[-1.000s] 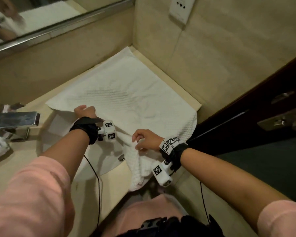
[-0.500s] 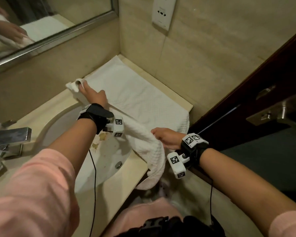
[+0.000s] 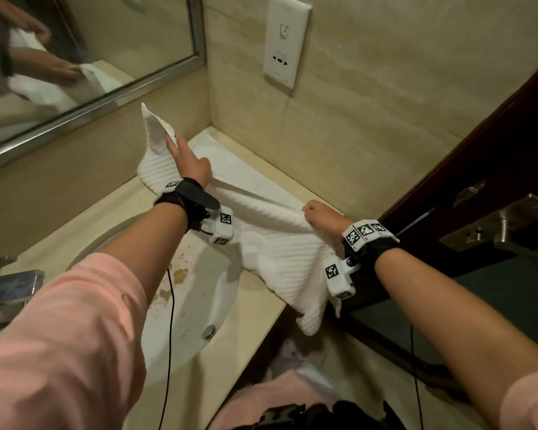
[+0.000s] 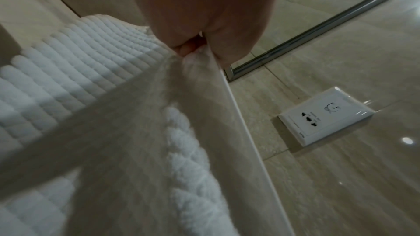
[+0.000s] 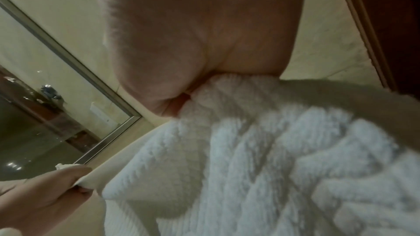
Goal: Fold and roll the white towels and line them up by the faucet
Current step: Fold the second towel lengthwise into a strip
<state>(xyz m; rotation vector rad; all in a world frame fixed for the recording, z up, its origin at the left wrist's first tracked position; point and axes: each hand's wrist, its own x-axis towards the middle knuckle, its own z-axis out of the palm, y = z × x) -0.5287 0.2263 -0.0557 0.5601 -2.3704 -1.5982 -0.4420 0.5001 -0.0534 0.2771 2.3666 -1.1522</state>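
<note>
Towel (image 3: 280,243) corners are your handles: your left hand (image 3: 190,162) pinches one lifted at 11 o'clock toward the mirror (image 3: 84,57), and your right hand (image 3: 322,217) grips another at 3 o'clock, likely to carry the near half over for a fold. It hangs between them over the counter (image 3: 106,212), right of the sink (image 3: 199,305). Count one towel in hand, two hands, one faucet (image 3: 10,285) at 9 o'clock.

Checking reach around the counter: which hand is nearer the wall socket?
Left. The left hand holds a towel corner raised toward the back corner, below and left of the wall socket. The right hand grips the towel's edge at the counter's front, farther away.
</note>
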